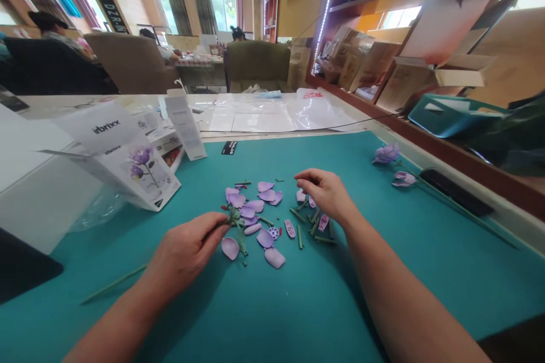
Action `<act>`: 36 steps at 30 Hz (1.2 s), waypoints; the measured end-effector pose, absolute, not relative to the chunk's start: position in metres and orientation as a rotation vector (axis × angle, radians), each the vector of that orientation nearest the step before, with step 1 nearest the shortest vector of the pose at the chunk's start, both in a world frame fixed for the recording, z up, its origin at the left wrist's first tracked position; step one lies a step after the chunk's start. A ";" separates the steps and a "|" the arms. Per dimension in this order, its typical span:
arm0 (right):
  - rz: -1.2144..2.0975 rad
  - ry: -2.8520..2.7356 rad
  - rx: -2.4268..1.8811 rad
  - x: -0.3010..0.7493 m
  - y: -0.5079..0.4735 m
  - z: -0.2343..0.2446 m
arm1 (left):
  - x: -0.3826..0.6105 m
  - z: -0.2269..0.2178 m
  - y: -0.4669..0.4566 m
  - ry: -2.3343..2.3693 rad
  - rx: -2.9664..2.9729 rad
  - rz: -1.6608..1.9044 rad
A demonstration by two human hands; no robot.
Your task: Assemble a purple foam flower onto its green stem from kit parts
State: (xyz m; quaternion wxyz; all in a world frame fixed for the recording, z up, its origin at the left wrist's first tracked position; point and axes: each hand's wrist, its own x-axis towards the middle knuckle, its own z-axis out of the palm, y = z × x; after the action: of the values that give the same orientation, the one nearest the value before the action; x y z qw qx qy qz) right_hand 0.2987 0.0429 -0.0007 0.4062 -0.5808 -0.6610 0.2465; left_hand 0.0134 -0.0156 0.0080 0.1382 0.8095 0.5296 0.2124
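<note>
My left hand is closed in a pinch on a thin green stem that runs back toward the lower left; its tip reaches a small green piece among the petals. Several loose purple petal pieces and short green rods lie scattered on the teal mat between my hands. My right hand hovers palm down over the right side of the pile, its fingers curled over small purple pieces; I cannot make out whether it holds any.
An open instruction booklet with a purple flower picture stands at the left beside a white box. A finished purple flower on a long stem lies at the right, near a dark bar. People sit at tables behind.
</note>
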 end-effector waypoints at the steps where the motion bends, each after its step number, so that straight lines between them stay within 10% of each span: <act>1: 0.621 -1.692 -1.476 0.296 0.042 -0.002 | 0.014 0.008 -0.016 1.537 2.335 0.605; 20: 0.758 -2.205 -0.805 0.225 -0.005 -0.003 | 0.026 0.002 -0.023 1.369 2.374 0.487; 29: 1.139 -1.810 -1.128 0.235 0.006 -0.001 | 0.021 0.008 -0.020 1.469 2.341 0.478; 36: 0.628 -2.330 -1.541 0.251 0.021 -0.018 | 0.023 0.005 -0.017 1.441 2.324 0.391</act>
State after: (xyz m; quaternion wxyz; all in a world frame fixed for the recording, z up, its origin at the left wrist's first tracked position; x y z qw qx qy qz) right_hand 0.2510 0.0207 -0.0176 0.1387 -0.5329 -0.8060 0.2170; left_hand 0.0229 -0.0170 0.0054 0.1886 0.8261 0.5125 0.1390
